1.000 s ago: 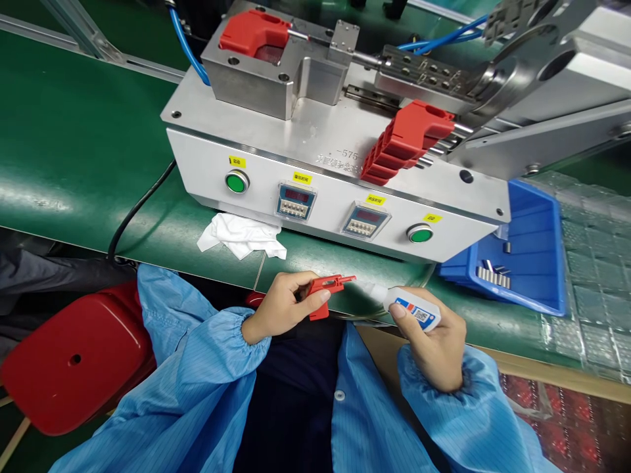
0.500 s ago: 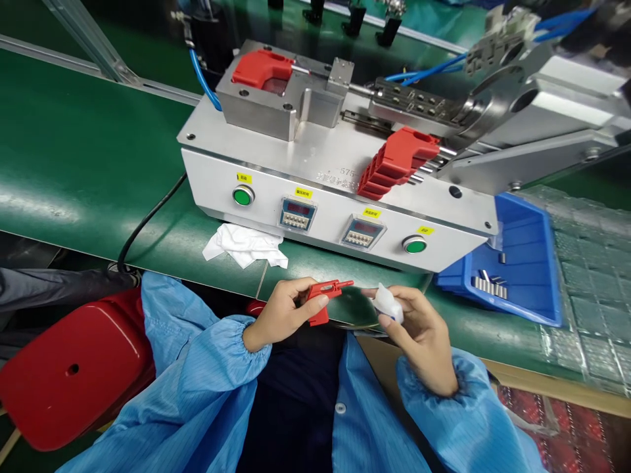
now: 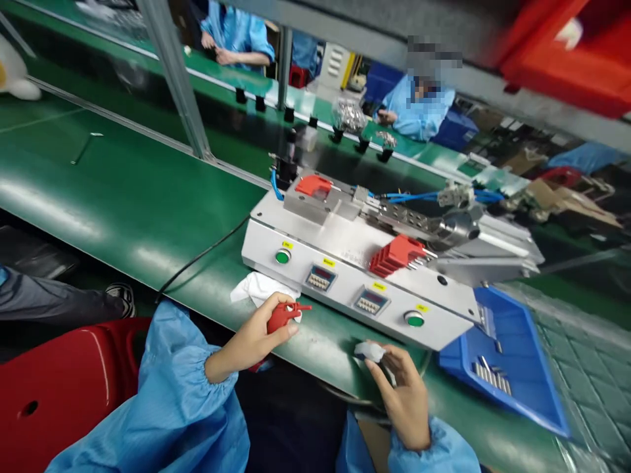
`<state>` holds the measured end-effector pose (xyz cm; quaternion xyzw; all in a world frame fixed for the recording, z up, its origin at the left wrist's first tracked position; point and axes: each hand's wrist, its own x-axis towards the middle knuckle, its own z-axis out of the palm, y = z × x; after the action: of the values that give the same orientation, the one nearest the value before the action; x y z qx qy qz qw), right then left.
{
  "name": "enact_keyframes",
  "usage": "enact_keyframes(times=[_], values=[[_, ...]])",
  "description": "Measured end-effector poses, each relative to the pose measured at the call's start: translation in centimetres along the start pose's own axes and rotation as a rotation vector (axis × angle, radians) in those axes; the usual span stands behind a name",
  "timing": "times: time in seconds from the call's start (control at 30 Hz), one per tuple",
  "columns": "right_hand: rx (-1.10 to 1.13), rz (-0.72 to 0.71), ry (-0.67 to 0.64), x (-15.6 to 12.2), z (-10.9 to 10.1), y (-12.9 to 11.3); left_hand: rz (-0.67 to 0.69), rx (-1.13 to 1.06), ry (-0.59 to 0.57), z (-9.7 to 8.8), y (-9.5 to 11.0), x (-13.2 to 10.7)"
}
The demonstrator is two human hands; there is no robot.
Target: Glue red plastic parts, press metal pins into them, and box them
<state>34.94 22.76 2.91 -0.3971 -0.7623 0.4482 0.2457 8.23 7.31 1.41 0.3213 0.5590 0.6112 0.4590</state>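
Observation:
My left hand (image 3: 249, 345) pinches a small red plastic piece (image 3: 280, 318) between thumb and fingers; a thin red prong on it points right. To the right, my right hand (image 3: 407, 394) is closed on a crumpled white wipe (image 3: 369, 352). The two hands are apart, over the bench's front edge. Behind them stands a silver bench machine (image 3: 269, 286) with green buttons and small displays. On its top lies a stack of red plastic pieces (image 3: 397, 255) with metal pins. Another red piece (image 3: 314, 184) sits in the metal fixture at its left end.
A white cloth (image 3: 246, 289) lies against the machine's front. Right of the machine is a blue bin (image 3: 530, 368) holding several metal pins. A black cable (image 3: 202, 253) crosses the green bench (image 3: 98, 210). A red stool (image 3: 64, 387) stands at left. Two co-workers in blue sit across.
The view has tilted up, bringing the far bench and co-workers into sight. My hands are farther apart, each holding the same thing; the red piece has turned slightly.

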Motion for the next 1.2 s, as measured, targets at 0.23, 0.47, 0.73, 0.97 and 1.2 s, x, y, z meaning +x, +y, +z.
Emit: enact_keyframes(times=[0.23,0.47,0.73,0.97,1.2], values=[[-0.187,-0.214,-0.020,1.0,0.1,-0.3,0.155,0.227,0.161,-3.5,-0.9,1.6],[-0.632,-0.668,-0.006,4.4,-4.5,-14.4,0.158,0.101,0.134,-5.2,-2.8,2.4],[-1.185,-0.475,-0.332,23.3,7.2,-27.5,0.118,0.012,0.116,-4.8,-2.6,2.4],[-1.207,-0.357,-0.250,26.8,10.7,-27.9,0.150,0.038,0.107,-4.5,-2.5,2.5],[-0.994,-0.472,-0.248,24.5,2.6,-30.9,0.107,0.003,0.088,-4.8,-2.2,1.6]])
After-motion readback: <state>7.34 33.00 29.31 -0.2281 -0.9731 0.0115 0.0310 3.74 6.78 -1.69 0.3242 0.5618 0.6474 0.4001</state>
